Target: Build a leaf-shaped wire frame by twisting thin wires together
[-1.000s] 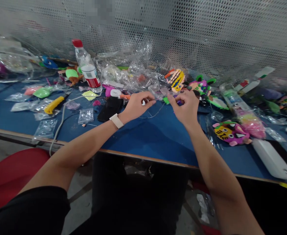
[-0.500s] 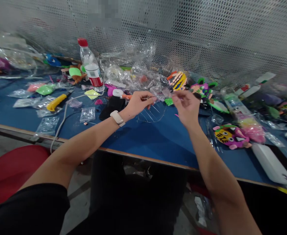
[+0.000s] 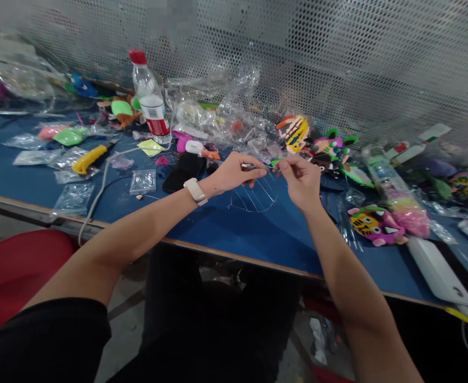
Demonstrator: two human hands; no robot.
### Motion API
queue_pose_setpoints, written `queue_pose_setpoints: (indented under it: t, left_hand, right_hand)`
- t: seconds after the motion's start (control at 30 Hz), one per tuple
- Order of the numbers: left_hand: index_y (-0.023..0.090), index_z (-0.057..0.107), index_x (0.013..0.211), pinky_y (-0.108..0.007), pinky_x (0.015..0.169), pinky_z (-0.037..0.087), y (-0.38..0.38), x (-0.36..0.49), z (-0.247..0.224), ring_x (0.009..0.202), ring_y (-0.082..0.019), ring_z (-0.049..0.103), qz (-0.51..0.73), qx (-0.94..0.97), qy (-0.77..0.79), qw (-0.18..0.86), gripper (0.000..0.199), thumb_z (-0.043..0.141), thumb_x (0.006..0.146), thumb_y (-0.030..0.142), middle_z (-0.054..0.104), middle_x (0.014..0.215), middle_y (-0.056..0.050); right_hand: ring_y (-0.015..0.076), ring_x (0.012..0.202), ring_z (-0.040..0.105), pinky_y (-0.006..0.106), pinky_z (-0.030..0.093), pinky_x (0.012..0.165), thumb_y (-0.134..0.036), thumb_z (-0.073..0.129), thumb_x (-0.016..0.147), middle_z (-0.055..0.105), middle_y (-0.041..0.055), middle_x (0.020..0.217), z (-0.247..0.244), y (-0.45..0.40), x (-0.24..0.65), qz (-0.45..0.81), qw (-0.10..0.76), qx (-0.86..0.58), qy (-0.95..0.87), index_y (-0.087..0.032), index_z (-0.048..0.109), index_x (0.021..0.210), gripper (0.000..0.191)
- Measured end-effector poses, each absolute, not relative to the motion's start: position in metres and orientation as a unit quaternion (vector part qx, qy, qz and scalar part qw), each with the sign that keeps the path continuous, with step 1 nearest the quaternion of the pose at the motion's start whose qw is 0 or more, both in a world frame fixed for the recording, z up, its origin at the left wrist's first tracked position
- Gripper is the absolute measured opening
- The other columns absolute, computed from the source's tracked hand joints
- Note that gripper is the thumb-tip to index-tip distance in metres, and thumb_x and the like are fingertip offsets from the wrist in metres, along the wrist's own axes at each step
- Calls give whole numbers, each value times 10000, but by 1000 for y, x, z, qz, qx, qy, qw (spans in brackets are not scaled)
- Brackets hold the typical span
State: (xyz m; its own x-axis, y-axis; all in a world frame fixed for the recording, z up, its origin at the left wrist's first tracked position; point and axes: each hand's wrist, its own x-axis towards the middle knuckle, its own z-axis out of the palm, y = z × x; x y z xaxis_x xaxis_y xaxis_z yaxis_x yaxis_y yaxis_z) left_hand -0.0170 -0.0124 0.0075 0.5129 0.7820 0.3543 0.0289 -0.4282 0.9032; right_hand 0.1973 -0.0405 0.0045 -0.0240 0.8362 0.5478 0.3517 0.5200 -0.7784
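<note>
A thin wire frame [image 3: 255,211] with a curved lower edge and several straight strands hangs over the blue table. My left hand [image 3: 237,173], wearing a pale wristband [image 3: 195,191], pinches its upper part between thumb and fingers. Close beside it, my right hand [image 3: 302,183] has thumb and forefinger pinched at the frame's upper right. The fingertips of both hands nearly meet, and the fine wire between them is hard to make out. Just behind the right fingertips shows a bit of green material [image 3: 274,163].
Behind the hands lie crumpled clear bags [image 3: 234,125] and a striped clay piece [image 3: 293,132]. On the left are a bottle [image 3: 151,101], a yellow cutter [image 3: 90,159], a white cable [image 3: 105,183] and a black pouch [image 3: 183,173]. Rightward sit clay faces [image 3: 377,224] and a white device [image 3: 439,271].
My right hand has moved left and closed its fingers at the wire frame. My left hand, with the frame, has shifted slightly right and down in view.
</note>
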Motion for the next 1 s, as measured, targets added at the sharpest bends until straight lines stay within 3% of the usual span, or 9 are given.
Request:
queue_pose_setpoints:
  t: [0.3,0.57,0.77,1.0]
  left_hand:
    - [183,724,777,-255,529,553,-10,-16,5,572,-113,654,418,724,275,474,329,845,870,474,700,680,-31]
    - [173,755,796,-254,546,549,-13,-17,8,567,-111,638,396,729,259,495,253,805,919,387,694,633,-33]
    - [174,774,863,-269,631,601,-12,-20,12,659,-131,710,364,731,227,531,255,708,993,383,749,740,-59]
    - [184,746,895,-263,595,570,-10,-22,10,629,-120,674,368,767,228,473,176,675,1002,306,721,736,-36]
  right_hand:
    - [160,622,628,346,540,597,-800,731,828,688,4,799,-6,-31,196,362,543,-437,-619,-281,674,854,523]
    - [212,754,733,406,616,722,-735,763,854,766,22,853,-2,-39,192,411,534,-402,-620,-299,793,975,453]
    - [227,804,749,430,624,753,-750,730,864,765,24,847,-4,-34,196,425,525,-425,-603,-315,776,993,456]
    - [211,745,734,411,623,725,-748,740,860,748,15,815,-4,-34,200,456,506,-422,-598,-305,751,1006,466]
